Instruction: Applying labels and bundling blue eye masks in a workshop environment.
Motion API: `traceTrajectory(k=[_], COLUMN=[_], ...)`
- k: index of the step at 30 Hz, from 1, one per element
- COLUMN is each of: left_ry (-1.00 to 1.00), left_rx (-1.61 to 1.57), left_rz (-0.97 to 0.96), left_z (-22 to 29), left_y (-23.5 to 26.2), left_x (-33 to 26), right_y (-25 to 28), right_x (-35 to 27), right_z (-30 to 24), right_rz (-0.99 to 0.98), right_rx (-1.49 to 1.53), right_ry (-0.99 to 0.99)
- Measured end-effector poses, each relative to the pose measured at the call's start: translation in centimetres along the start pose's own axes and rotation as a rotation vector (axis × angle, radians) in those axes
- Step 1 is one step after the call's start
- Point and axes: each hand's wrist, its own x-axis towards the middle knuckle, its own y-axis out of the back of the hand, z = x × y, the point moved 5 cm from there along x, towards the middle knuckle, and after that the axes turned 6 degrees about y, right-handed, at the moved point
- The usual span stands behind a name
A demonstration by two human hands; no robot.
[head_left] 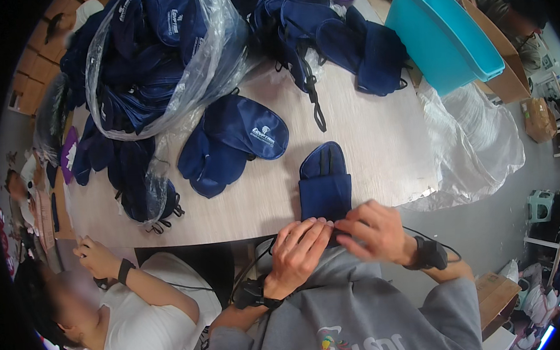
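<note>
A navy fabric piece (pixel 325 196) lies flat on the tabletop (pixel 386 150), right of the middle of the near edge, its near end reaching that edge; it seems put there so both hands can work it close to the body. The left hand (pixel 303 250) has its fingers close together and slightly bent over that near end, apparently steadying it; the right hand (pixel 377 234) is blurred, fingers half curled with tips beside the left's; whether either pinches the fabric cannot be told. The piece's far end is rounded, with two dark straps running lengthwise; a straight-edged panel covers the lower part, smooth and faintly sheened. Similar navy pieces (pixel 214 178) sit toward the left, perhaps to leave working room.
</note>
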Motion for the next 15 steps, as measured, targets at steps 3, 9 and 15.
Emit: traceTrajectory(k=[3,9,15], left_ry=[0.000,0.098,0.256], left_rx=[0.012,-0.174,-0.333], left_rz=[-0.022,-0.127,-0.318], left_z=[0.1,-0.6,-1.4], left_y=[0.4,1.0,1.0], left_x=[0.6,2.5,3.5], right_y=[-0.8,-1.7,-1.9], right_x=[-1.5,-2.1,-1.2], right_z=[-0.6,0.0,0.9], right_rz=[-0.102,-0.095,-0.082], right_rx=[-0.058,-0.245,-0.036], right_ry=[0.034,0.128,-0.020])
